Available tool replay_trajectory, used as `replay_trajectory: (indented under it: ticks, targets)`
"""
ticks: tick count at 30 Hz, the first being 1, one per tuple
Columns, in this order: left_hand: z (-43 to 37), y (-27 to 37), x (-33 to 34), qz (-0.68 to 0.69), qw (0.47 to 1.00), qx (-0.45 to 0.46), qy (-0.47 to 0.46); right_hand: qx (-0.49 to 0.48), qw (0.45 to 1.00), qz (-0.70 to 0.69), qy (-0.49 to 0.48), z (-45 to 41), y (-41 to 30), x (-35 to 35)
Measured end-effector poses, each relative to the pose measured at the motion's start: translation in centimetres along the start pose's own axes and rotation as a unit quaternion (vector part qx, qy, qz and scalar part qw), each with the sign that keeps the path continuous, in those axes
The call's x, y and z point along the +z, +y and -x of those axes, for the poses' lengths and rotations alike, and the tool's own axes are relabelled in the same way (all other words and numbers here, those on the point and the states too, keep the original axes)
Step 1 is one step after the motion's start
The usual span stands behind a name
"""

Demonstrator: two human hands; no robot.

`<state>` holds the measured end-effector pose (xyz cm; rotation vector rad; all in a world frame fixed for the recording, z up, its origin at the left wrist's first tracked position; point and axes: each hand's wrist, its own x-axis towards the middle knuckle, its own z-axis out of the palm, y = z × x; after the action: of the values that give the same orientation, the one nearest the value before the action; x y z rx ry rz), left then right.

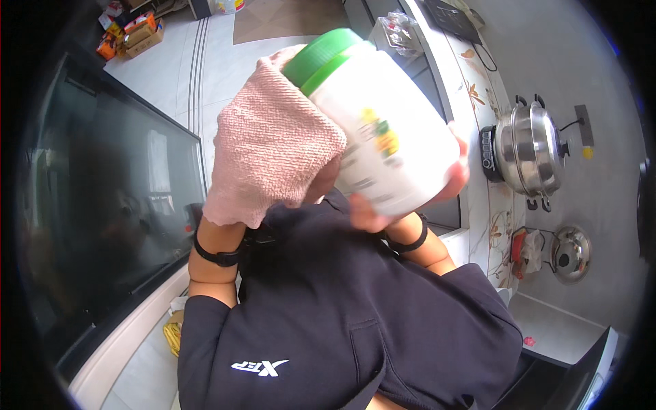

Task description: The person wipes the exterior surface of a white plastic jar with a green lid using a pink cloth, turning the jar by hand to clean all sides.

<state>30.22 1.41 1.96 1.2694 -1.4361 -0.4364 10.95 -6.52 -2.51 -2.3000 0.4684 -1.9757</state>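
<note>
A large white plastic jar (394, 138) with a green screw lid (325, 56) is tilted in front of my chest, lid towards the upper left. My right hand (455, 177) grips its base, fingers on both sides, slightly blurred. A pink ribbed cloth (274, 138) drapes over my left hand (325, 183) and lies against the jar's side and lid edge. Most of that hand is hidden under the cloth; only a little skin shows near the cloth's lower right edge. Coloured print marks the jar's side.
On the right, a steel steamer pot (530, 148) stands on an electric cooker (490, 154), near a steel lid (571, 253) on a rack. A dark glass panel (118, 195) fills the left. Cardboard boxes (146, 38) lie on the floor at upper left.
</note>
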Motion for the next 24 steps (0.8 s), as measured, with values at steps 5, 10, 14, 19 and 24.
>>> replay_trajectory:
  ticks: [5,10,14,19,24]
  targets:
    - [-0.2,-1.5,0.7,0.052,0.989,-0.13,-0.054,0.213,0.969,-0.123,0.024,-0.8,-0.1,-0.5]
    - [-1.6,0.7,1.6,-0.133,0.985,-0.069,-0.09,0.134,0.991,-0.031,-0.007,0.3,0.4,0.0]
    - [-1.9,-0.1,2.7,-0.324,0.942,0.015,-0.081,0.02,0.993,0.105,-0.054,-0.4,-1.2,0.3]
    - [-0.8,-2.2,2.9,-0.176,0.979,0.097,0.034,-0.015,0.997,0.067,-0.025,0.2,-1.2,1.0]
    - [-0.3,-0.3,3.0,0.134,0.989,-0.051,0.028,0.044,0.999,0.029,-0.015,0.1,-0.6,0.0]
